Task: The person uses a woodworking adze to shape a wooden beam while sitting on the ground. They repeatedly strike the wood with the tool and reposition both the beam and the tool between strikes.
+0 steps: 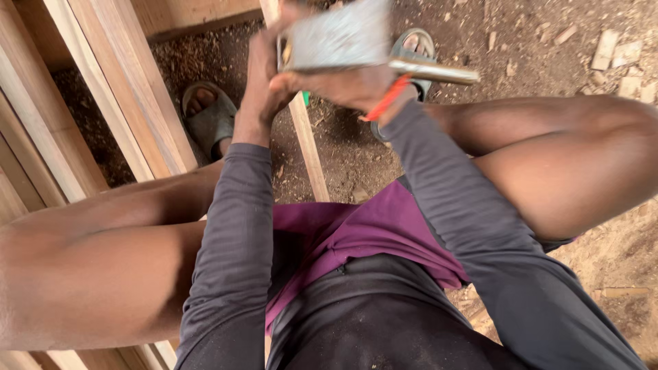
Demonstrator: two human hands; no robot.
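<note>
A carpentry workshop, by the look of it: planed timber boards stacked along one side, a bare dirt floor strewn with sawdust and wood offcuts.

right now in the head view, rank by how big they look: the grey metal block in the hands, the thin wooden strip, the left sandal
1. Grey metal block, though it is nearest the camera, so this is unsure.
2. Thin wooden strip, long but narrow, partly hidden.
3. Left sandal.
Both hands, left and right, grip the block.

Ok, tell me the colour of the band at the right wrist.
Red-orange band, clearest in the head view.
</note>
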